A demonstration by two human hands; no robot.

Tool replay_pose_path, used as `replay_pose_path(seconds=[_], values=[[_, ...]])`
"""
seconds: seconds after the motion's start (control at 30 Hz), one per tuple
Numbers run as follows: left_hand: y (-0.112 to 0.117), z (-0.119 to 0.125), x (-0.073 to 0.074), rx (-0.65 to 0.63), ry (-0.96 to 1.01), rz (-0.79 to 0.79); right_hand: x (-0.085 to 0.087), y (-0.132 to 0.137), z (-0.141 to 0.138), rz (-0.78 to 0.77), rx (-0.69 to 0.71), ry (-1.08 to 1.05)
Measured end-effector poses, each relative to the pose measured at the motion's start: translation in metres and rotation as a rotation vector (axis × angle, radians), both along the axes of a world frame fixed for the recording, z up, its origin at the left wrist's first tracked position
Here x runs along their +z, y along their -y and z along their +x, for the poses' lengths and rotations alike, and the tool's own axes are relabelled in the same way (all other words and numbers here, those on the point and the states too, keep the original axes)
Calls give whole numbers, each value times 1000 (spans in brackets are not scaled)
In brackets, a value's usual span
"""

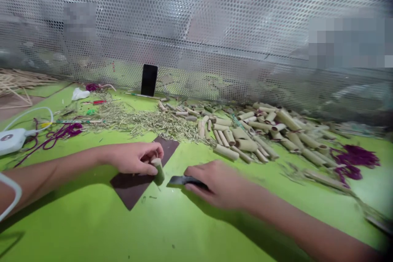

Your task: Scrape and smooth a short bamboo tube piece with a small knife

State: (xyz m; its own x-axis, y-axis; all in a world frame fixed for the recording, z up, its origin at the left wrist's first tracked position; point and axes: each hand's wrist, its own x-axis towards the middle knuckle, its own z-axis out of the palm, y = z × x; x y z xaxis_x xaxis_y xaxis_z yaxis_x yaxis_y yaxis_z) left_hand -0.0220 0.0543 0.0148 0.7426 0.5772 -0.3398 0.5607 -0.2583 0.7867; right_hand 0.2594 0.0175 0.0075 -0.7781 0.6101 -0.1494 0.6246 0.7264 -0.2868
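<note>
My left hand (135,158) pinches a short, pale green bamboo piece (159,172) between thumb and fingers, its lower end close to the tabletop. Under that hand lies a dark brown flat strip (132,191), set at a slant on the green table (184,233). In my right hand (215,184) is a utility knife (181,180), fingers wrapped round its dark handle. The blade points left toward the bamboo piece, with a small gap between them. A few tiny shavings (152,197) lie near the strip.
A heap of cut bamboo tubes (245,144) spreads across the back right, with wood shavings (147,123) left of it. A dark phone (149,80) leans on the perforated metal screen (196,28). Purple string (357,161) lies right; a white device (12,141) with a cable sits left.
</note>
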Motion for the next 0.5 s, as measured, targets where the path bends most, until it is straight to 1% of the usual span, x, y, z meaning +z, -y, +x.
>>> replay_pose_path(seconds=[0.1, 0.2, 0.33, 0.4, 0.5], values=[[4, 2, 7, -9, -53, 10, 0, 1, -2, 9, 23, 20], [8, 2, 12, 3, -89, 43, -5, 5, -3, 65, 22, 48], [9, 2, 8, 101, -100, 28, -17, 12, 1, 124, 18, 11], [9, 4, 6, 151, -88, 7, -20, 15, 4, 119, 35, -21], [8, 6, 2, 163, -55, -5, -21, 14, 6, 79, 54, -51]])
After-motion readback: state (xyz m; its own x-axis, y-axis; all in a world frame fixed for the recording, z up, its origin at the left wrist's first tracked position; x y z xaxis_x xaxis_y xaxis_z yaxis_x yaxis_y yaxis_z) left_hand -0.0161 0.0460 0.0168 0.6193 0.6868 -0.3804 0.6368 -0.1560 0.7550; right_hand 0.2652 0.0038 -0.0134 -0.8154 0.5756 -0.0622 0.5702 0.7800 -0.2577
